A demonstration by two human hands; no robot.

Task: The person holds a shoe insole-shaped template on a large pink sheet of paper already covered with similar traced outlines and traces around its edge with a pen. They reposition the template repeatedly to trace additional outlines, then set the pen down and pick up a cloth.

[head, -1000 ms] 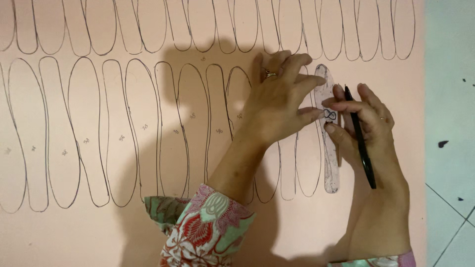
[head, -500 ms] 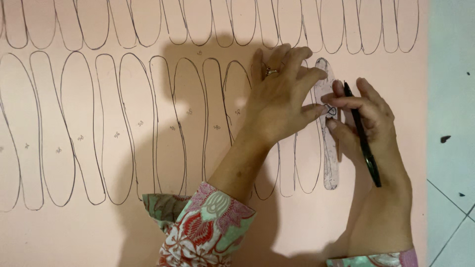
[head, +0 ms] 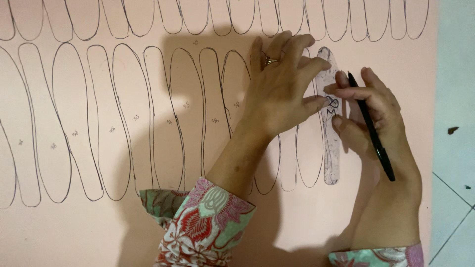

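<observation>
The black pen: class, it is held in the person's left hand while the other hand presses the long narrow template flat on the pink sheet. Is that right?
Not quite. The head view shows the black pen in the right hand; the left hand presses the long narrow template flat on the pink sheet. The rest stands.

Pale tiled floor [head: 455,99], dark specks [head: 452,130]

The left hand [head: 279,91] is lying palm down with its fingers spread and pressing flat, a ring showing on one finger, its forearm reaching up from a floral sleeve. The right hand [head: 368,121] is resting just beside it, fingers curled, pinching a slim black pen between thumb and fingers.
</observation>
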